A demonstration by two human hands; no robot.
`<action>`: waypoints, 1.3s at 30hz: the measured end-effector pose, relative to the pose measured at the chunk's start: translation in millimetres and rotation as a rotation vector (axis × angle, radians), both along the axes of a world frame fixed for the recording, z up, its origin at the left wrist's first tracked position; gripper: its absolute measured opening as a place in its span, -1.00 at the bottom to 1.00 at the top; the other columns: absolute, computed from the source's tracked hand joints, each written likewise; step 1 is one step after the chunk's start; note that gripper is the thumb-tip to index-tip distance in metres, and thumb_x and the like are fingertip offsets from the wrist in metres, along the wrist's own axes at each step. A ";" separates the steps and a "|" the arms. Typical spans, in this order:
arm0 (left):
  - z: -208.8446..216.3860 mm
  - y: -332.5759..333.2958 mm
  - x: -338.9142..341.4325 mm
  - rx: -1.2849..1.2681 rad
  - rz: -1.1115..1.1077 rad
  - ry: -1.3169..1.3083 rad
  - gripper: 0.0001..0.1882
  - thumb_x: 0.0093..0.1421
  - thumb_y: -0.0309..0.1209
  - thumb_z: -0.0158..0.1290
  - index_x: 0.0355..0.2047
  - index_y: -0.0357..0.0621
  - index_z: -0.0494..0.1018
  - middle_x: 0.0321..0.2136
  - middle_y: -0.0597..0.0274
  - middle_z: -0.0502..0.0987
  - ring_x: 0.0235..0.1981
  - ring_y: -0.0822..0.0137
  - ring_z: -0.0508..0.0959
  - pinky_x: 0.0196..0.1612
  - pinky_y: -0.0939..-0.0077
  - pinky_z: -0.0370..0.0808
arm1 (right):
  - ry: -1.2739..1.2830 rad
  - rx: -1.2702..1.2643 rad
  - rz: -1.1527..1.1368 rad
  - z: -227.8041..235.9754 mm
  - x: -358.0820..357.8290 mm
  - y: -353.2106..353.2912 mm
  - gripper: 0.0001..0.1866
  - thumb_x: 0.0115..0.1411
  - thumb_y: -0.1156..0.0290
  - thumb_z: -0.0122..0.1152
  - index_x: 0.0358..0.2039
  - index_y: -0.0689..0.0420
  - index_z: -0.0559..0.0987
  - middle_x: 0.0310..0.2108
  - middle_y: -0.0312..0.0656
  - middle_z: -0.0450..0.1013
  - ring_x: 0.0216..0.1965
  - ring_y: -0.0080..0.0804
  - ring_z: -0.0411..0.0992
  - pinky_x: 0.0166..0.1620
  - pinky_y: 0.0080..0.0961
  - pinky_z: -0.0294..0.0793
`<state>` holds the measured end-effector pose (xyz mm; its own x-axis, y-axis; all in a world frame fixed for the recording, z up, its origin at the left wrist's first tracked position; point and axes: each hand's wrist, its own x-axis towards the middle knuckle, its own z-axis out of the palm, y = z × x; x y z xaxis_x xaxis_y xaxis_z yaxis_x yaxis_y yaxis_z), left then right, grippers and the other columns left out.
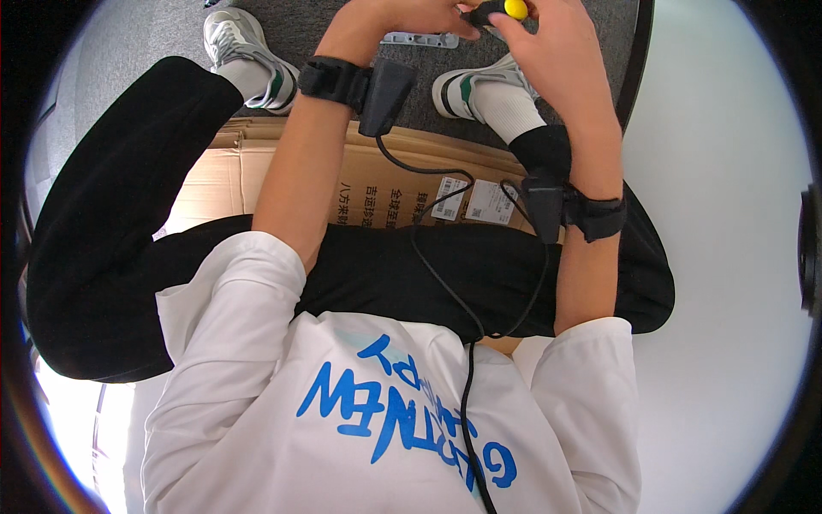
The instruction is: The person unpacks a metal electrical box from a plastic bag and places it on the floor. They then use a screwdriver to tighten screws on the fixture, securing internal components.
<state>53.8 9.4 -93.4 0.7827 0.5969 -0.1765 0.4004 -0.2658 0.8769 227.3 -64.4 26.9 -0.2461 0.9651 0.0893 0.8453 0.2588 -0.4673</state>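
Both of my hands are at the top edge of the head view, above the floor between my feet. My right hand (pixel 552 38) grips a small black piece with a round yellow end (pixel 515 8), its thumb along the near side. My left hand (pixel 411 15) closes its thumb and fingers on the other, black end of the same piece. The frame cuts off part of both hands, so the piece's exact kind does not show. Just below my left fingers, a grey plastic strip with holes (pixel 424 39) lies on the floor.
Flattened brown cardboard (pixel 244 171) with labels lies beneath my legs, on dark grey carpet (pixel 141 51). My left shoe (pixel 244 56) and right shoe (pixel 458 90) flank the work. A black cable (pixel 437 274) runs from the wrist straps down my shirt. A white surface (pixel 719 257) rises at right.
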 end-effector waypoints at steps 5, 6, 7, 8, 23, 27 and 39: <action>-9.2 4.9 -4.1 0.047 -0.027 -0.085 -0.62 0.25 -0.28 0.23 -0.03 -0.29 0.54 -0.22 -0.08 0.66 -0.19 -0.01 0.64 -0.09 0.16 0.52 | 0.047 0.053 0.113 -2.4 6.9 -1.5 -0.66 0.12 0.42 0.33 -0.09 0.25 0.55 -0.15 0.08 0.43 -0.02 0.09 0.42 0.05 -0.16 0.42; -10.8 4.7 -3.8 0.044 -0.011 -0.088 -0.62 0.25 -0.28 0.23 -0.03 -0.29 0.55 -0.21 -0.08 0.66 -0.18 -0.01 0.64 -0.09 0.16 0.52 | 0.045 0.069 0.084 -4.0 5.8 -1.4 -0.63 0.14 0.40 0.35 -0.06 0.25 0.54 -0.15 0.09 0.43 -0.04 0.09 0.42 0.04 -0.15 0.43; -11.6 4.1 -3.6 0.041 0.005 -0.093 -0.62 0.25 -0.28 0.22 -0.03 -0.29 0.55 -0.21 -0.08 0.66 -0.18 -0.01 0.64 -0.09 0.16 0.52 | 0.034 0.044 0.024 -6.0 4.0 -2.2 -0.62 0.15 0.36 0.36 -0.06 0.25 0.54 -0.15 0.09 0.42 -0.05 0.10 0.43 0.02 -0.15 0.45; -11.9 3.5 -3.2 0.036 0.015 -0.089 -0.63 0.26 -0.27 0.22 -0.04 -0.28 0.55 -0.21 -0.08 0.66 -0.17 -0.01 0.64 -0.08 0.16 0.52 | 0.023 0.019 -0.036 -7.8 1.9 -3.1 -0.61 0.17 0.31 0.38 -0.07 0.25 0.54 -0.14 0.09 0.42 -0.07 0.12 0.45 -0.01 -0.14 0.46; -7.0 3.8 -1.1 -0.011 0.020 -0.060 -0.64 0.28 -0.26 0.18 0.00 -0.21 0.56 -0.22 -0.06 0.66 -0.18 0.01 0.64 -0.08 0.19 0.52 | -0.055 0.107 0.036 -5.4 5.5 0.2 -0.67 0.16 0.38 0.36 -0.10 0.24 0.56 -0.15 0.10 0.47 -0.08 0.13 0.49 -0.05 -0.15 0.49; -9.0 3.1 -1.6 0.071 0.037 -0.102 -0.63 0.28 -0.25 0.19 0.00 -0.23 0.55 -0.22 -0.07 0.66 -0.18 0.01 0.65 -0.08 0.20 0.53 | -0.004 0.227 0.043 -9.2 3.9 -4.0 -0.65 0.17 0.35 0.36 -0.07 0.24 0.56 -0.09 0.12 0.45 -0.08 0.15 0.48 -0.06 -0.14 0.49; -8.1 -0.3 0.4 0.015 0.019 -0.150 -0.63 0.24 -0.30 0.26 -0.02 -0.23 0.53 -0.23 0.00 0.65 -0.19 0.09 0.63 -0.08 0.22 0.52 | -0.023 0.019 0.130 -6.0 10.0 -1.2 -0.54 0.20 0.31 0.35 0.05 0.25 0.52 -0.08 0.13 0.46 0.03 0.19 0.41 0.03 -0.06 0.46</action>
<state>54.2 9.1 -101.5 0.7882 0.6134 -0.0498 0.2707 -0.2729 0.9232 237.3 -65.6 20.9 -0.3716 0.9230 0.1002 0.8143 0.3759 -0.4423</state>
